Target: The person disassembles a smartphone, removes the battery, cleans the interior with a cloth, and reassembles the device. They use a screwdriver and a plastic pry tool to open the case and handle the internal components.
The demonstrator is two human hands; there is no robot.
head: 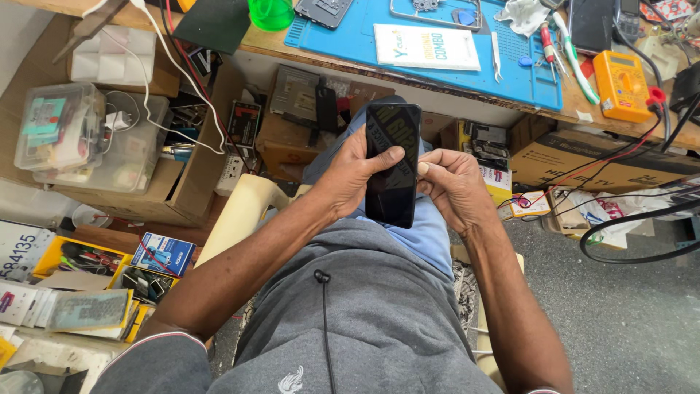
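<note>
**Dark phone held above my lap**

The smartphone is a slim black slab, its glossy screen dark and mirroring faint reflections. It stands nearly upright, long edge vertical, tilted slightly, raised over my lap below the desk edge, screen facing me.

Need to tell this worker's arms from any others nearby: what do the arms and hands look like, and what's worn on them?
Both hands, left and right, are bare: no gloves, rings or watch visible. Forearms are uncovered. Short grey sleeves with a thin red-and-white edge trim sit at the upper arms. A thin black cord hangs down the grey shirt front.
</note>
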